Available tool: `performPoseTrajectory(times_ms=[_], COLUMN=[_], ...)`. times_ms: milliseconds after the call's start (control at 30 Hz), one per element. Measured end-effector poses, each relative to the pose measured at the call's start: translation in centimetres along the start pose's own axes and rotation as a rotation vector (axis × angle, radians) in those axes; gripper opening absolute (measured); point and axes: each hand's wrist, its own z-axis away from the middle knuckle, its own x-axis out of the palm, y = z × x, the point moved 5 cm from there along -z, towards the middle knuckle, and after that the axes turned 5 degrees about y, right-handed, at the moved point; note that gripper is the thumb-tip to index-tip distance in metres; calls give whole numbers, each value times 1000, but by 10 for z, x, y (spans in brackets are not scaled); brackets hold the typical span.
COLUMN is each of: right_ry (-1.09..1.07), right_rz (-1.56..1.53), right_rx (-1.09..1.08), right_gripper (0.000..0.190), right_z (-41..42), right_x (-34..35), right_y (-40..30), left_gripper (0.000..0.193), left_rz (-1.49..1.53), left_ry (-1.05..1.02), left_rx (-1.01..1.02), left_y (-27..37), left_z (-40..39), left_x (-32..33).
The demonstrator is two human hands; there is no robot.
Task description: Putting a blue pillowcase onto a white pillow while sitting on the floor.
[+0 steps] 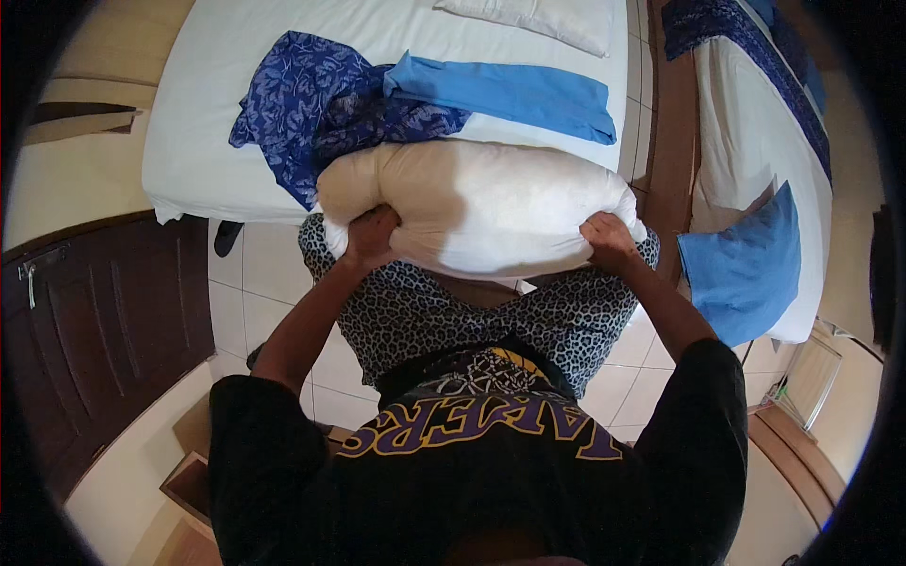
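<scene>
A plump white pillow (495,205) rests across my knees, at the near edge of a bed with a white sheet (212,120). My left hand (373,237) grips its lower left part, and my right hand (607,239) grips the lower right; the fingertips of both are hidden by the pillow. Just beyond it lies a crumpled dark blue cloth (304,99) with a pale leaf pattern. A flat, plain blue cloth (502,92), perhaps a pillowcase, partly overlaps that patterned cloth.
Another white pillow (545,18) lies farther up the bed. To the right, a mirror with a wooden frame (672,134) seems to reflect a bed and a blue pillow (743,262). A dark wooden door (106,347) stands at left, near a dark slipper (228,238) on the tiled floor (272,265).
</scene>
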Motion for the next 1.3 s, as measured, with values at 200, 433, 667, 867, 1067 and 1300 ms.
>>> performPoseTrajectory(times_ms=[200, 433, 667, 867, 1067, 1300], right_ry=[-20, 30, 250, 429, 307, -440], right_rz=[62, 269, 257, 253, -2, 136], right_rx=[77, 242, 560, 482, 723, 1022], right_gripper=[52, 85, 85, 75, 55, 55], right_z=[15, 26, 10, -3, 82, 240], right_x=[5, -41, -23, -112, -243, -185], right_y=[5, -66, -71, -72, -133, -130], left_gripper=[66, 76, 70, 47, 37, 42], left_rz=[-43, -158, -325, -218, -64, 0], left_ry=[-39, 142, 329, 251, 282, -291], left_rx=[-12, 216, 100, -29, 176, 266], left_y=[1, 34, 34, 45, 173, 250], left_z=[13, 26, 1, -72, -97, -85], left_x=[6, -31, -50, -110, -193, -79])
